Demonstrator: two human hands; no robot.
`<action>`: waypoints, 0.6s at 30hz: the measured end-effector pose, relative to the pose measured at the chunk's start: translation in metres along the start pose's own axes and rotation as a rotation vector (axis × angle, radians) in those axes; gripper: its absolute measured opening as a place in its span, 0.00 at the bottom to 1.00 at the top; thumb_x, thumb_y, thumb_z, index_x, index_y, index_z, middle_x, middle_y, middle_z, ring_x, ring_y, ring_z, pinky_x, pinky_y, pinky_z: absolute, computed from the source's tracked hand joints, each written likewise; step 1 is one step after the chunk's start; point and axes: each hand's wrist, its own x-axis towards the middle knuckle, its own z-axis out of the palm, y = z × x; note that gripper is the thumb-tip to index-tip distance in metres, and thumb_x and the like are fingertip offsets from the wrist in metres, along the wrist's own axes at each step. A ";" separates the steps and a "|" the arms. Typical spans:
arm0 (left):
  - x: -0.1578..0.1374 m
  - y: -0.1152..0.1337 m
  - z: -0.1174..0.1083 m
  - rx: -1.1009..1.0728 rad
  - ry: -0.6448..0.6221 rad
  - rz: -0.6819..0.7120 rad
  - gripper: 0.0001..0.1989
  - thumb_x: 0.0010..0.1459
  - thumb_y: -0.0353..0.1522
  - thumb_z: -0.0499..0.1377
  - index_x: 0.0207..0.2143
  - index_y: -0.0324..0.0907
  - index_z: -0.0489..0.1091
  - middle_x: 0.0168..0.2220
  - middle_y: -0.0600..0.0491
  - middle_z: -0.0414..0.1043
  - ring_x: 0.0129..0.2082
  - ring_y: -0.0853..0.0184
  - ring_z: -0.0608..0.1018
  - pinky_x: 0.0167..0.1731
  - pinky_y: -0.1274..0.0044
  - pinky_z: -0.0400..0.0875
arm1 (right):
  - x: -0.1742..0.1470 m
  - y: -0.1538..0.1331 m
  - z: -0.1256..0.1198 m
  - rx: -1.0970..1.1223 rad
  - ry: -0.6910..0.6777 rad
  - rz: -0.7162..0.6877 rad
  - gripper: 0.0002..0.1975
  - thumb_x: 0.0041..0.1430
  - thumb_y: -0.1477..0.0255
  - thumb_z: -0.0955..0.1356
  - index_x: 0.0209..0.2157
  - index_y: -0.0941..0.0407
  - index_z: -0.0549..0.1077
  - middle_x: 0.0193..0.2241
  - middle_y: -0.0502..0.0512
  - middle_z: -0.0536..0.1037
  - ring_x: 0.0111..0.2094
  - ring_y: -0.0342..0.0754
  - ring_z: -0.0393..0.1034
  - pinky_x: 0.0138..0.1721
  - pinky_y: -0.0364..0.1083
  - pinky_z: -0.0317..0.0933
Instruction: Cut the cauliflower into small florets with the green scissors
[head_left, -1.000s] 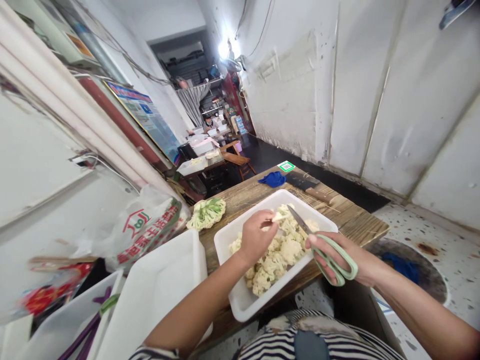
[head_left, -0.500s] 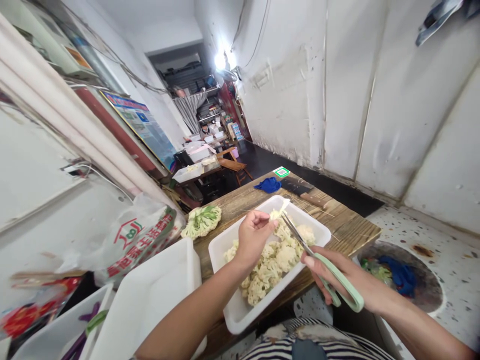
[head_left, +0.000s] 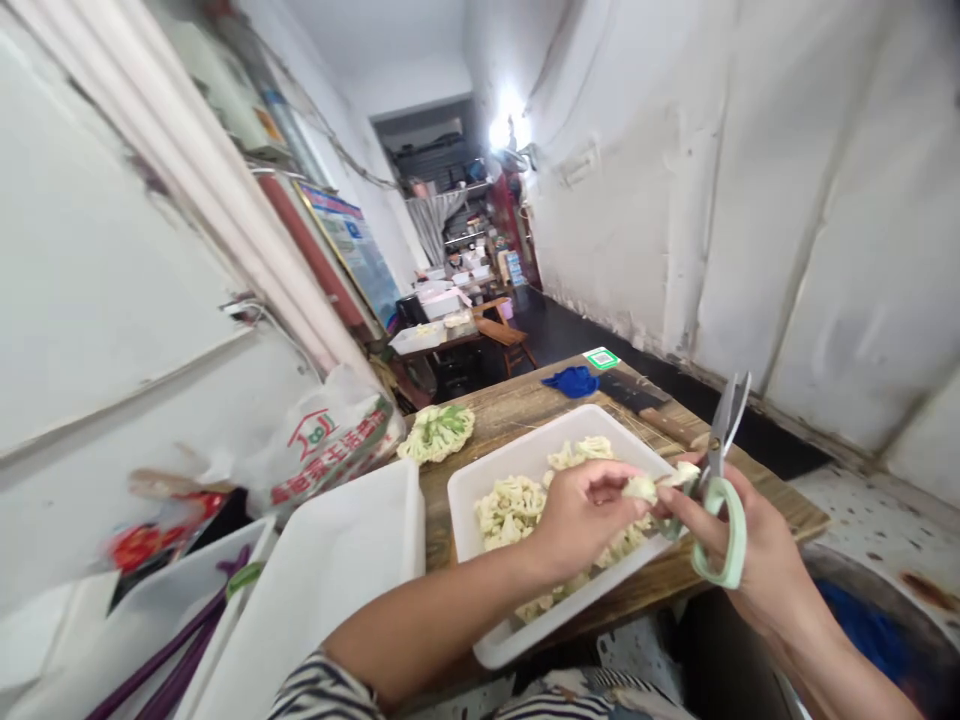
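Over the right side of a white plastic tray (head_left: 469, 545) of cut cauliflower florets (head_left: 510, 512), my left hand (head_left: 577, 515) pinches a small cauliflower piece (head_left: 640, 488). Close against it is my right hand (head_left: 757, 530), with the green-handled scissors (head_left: 720, 520) hooked on its fingers. The scissor blades point up and stand slightly apart. Its thumb and fingertip hold a pale cauliflower bit (head_left: 681, 475) beside the left hand's piece; whether the two pieces are joined I cannot tell.
A large cauliflower chunk (head_left: 437, 433) lies on the wooden table (head_left: 517, 400) behind the tray. Farther back are a blue cloth (head_left: 571, 381) and a knife (head_left: 664, 425). At left stand a white bin (head_left: 337, 540), a plastic bag (head_left: 330, 440) and purple stalks (head_left: 180, 650). A bucket (head_left: 892, 620) is at right.
Both hands have moved right across the tray. The scissors have swung from pointing at the cauliflower piece to pointing up, and the right fingers now grip a bit of cauliflower. The view has turned left.
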 end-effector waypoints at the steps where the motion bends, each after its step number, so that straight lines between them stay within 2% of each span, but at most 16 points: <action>1: 0.000 -0.001 0.000 0.022 0.006 0.015 0.14 0.45 0.29 0.66 0.37 0.36 0.73 0.34 0.48 0.77 0.33 0.65 0.79 0.39 0.73 0.74 | 0.002 0.002 0.001 -0.029 -0.010 -0.005 0.24 0.46 0.60 0.76 0.43 0.52 0.69 0.27 0.48 0.75 0.27 0.46 0.69 0.30 0.43 0.65; 5: 0.000 -0.001 -0.003 0.267 0.080 0.113 0.15 0.45 0.29 0.64 0.38 0.35 0.74 0.33 0.48 0.76 0.30 0.67 0.77 0.31 0.77 0.72 | 0.007 0.002 0.003 -0.231 -0.032 -0.017 0.26 0.45 0.59 0.75 0.45 0.53 0.70 0.29 0.50 0.77 0.27 0.48 0.71 0.29 0.43 0.66; 8: 0.001 0.000 -0.008 0.437 0.073 0.169 0.15 0.48 0.30 0.63 0.41 0.37 0.76 0.30 0.50 0.76 0.29 0.68 0.75 0.31 0.77 0.71 | 0.012 -0.004 0.006 -0.374 -0.037 -0.045 0.26 0.44 0.59 0.75 0.44 0.54 0.71 0.29 0.52 0.78 0.28 0.51 0.72 0.31 0.45 0.67; 10: 0.002 0.001 -0.012 0.476 0.054 0.182 0.15 0.49 0.32 0.62 0.41 0.37 0.76 0.28 0.50 0.75 0.28 0.67 0.76 0.31 0.76 0.72 | 0.016 -0.007 0.008 -0.395 -0.047 -0.052 0.26 0.44 0.58 0.74 0.44 0.54 0.71 0.30 0.53 0.78 0.29 0.52 0.73 0.32 0.47 0.67; 14: 0.008 0.005 -0.020 0.291 0.115 0.179 0.17 0.48 0.34 0.64 0.42 0.36 0.75 0.30 0.49 0.76 0.29 0.65 0.78 0.32 0.75 0.73 | 0.018 -0.008 0.004 -0.364 -0.101 -0.066 0.26 0.50 0.54 0.72 0.46 0.53 0.68 0.25 0.50 0.76 0.27 0.51 0.71 0.31 0.46 0.65; 18: 0.013 0.013 -0.030 0.027 0.259 0.131 0.18 0.44 0.33 0.67 0.40 0.36 0.72 0.27 0.51 0.76 0.28 0.66 0.79 0.31 0.75 0.74 | 0.002 -0.009 -0.007 -0.355 -0.332 -0.036 0.24 0.61 0.50 0.62 0.48 0.54 0.67 0.26 0.51 0.75 0.25 0.48 0.69 0.30 0.46 0.63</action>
